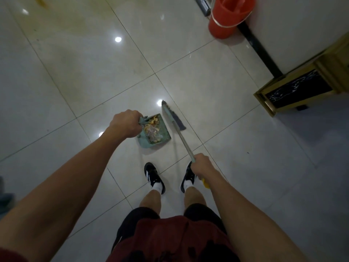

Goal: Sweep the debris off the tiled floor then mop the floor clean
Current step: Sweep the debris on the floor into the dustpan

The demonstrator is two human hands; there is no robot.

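Observation:
A teal dustpan (pixel 164 137) sits low over the pale tiled floor (pixel 94 72), just ahead of my feet. Inside it lies debris (pixel 154 129): yellowish scraps and crumpled clear plastic. My left hand (pixel 125 123) is shut on the dustpan's handle at its left side. My right hand (pixel 203 165) is shut on the thin handle of a broom (pixel 174 120). The broom's dark bristle head rests on the floor just right of the dustpan.
An orange bucket (pixel 226 17) stands at the far right by a wall, with a grey flat mop head (pixel 203 4) to its left. A gold-framed dark cabinet (pixel 296 89) sits at the right. A yellowish smear (pixel 42 1) marks the far left floor.

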